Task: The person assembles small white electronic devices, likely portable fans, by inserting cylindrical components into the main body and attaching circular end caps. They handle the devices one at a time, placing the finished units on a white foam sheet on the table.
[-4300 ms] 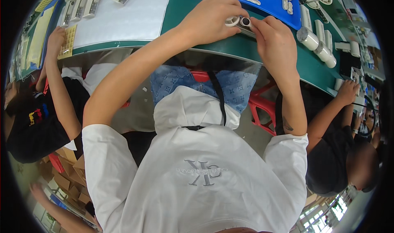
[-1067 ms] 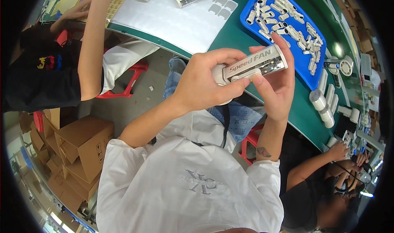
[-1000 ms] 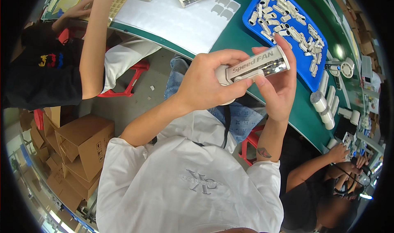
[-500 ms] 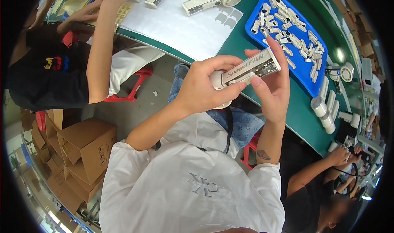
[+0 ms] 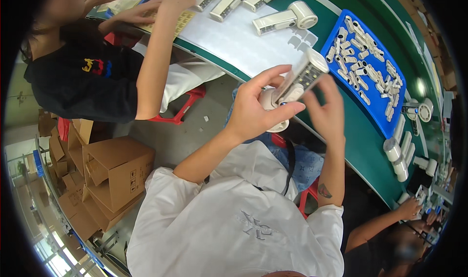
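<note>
My left hand (image 5: 248, 106) is wrapped around the round head of a white handheld fan (image 5: 304, 74), its thumb along the near side. The fan's handle tilts up and to the right, with a see-through cover and dark parts showing inside. Beside the handle's right side is my right hand (image 5: 325, 111), blurred by motion. Its thumb and fingers look apart, and I see nothing held in it. Whether it still touches the handle is hard to make out.
A blue tray (image 5: 327, 42) of small white parts lies on the green table (image 5: 358, 143). Several more fans (image 5: 285, 18) rest around a white sheet (image 5: 234, 38). A co-worker's arm (image 5: 163, 48) reaches in at left. Cardboard boxes (image 5: 126, 179) stand on the floor.
The fan's handle has tipped more upright, turning its lettered side from view. My right hand has loosened from around the handle and shifted lower. The whole view has shifted.
</note>
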The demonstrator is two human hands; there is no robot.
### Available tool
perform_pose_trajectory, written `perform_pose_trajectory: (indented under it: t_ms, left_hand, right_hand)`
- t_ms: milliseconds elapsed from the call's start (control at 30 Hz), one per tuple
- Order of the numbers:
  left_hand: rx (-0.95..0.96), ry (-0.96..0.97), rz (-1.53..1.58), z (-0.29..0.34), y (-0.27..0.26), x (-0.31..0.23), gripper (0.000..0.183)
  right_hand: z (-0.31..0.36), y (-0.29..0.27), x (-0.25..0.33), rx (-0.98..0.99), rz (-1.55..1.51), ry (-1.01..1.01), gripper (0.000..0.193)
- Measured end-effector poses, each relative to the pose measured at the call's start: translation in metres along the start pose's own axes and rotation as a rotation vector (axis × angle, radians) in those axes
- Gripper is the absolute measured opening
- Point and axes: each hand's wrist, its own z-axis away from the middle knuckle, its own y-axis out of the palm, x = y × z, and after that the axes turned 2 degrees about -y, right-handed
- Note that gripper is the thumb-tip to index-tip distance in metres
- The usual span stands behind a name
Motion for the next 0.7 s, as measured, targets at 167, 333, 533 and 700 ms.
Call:
perform_pose_trajectory:
  t_ms: [167,333,533,700]
  left_hand:
    - [0.002,-0.034,-0.118,-0.041,-0.025,-0.005,0.048]
    - [-0.021,-0.154,-0.250,-0.071,-0.043,-0.015,0.052]
    - [0.083,-0.180,-0.279,-0.089,-0.041,-0.020,0.048]
    - [0.084,-0.110,-0.338,-0.105,-0.036,-0.019,0.047]
  right_hand:
    - [-0.002,0.042,0.001,0.182,0.320,-0.150,0.057]
    - [-0.021,0.054,0.008,0.230,0.387,-0.222,0.056]
    - [-0.028,0.047,0.003,0.236,0.416,-0.300,0.045]
    - [-0.030,0.056,0.011,0.333,0.557,-0.302,0.034]
